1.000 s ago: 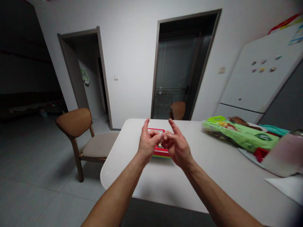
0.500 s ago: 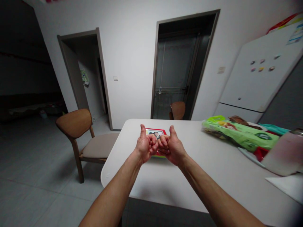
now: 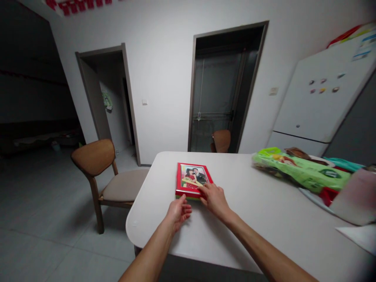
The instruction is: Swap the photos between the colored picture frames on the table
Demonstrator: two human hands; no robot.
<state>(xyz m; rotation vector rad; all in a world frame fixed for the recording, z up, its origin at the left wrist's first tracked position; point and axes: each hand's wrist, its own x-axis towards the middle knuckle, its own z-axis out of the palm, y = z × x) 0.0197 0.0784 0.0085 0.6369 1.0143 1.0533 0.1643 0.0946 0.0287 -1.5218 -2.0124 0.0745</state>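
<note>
A red picture frame lies flat on the left part of the white surface, near the middle of its left end, with a photo of two people showing face up and a thin green strip along its near side. The right hand is at the frame's near right corner, fingers bent over the edge; whether it truly grips there or only rests, I cannot tell, as the fingers hide the contact. The left hand is loosely open with nothing in it, its fingers half curled and its thumb pointing up toward the frame's near left edge. Over on the right side of the surface lies a long green plastic package, with a pinkish, cloudy container nearer and farther right, and a white sheet nearer still. To the left of the surface stands a wooden chair with a grey seat, and a second chair back shows beyond the far edge. A white fridge with small magnets stands at the far right.
</note>
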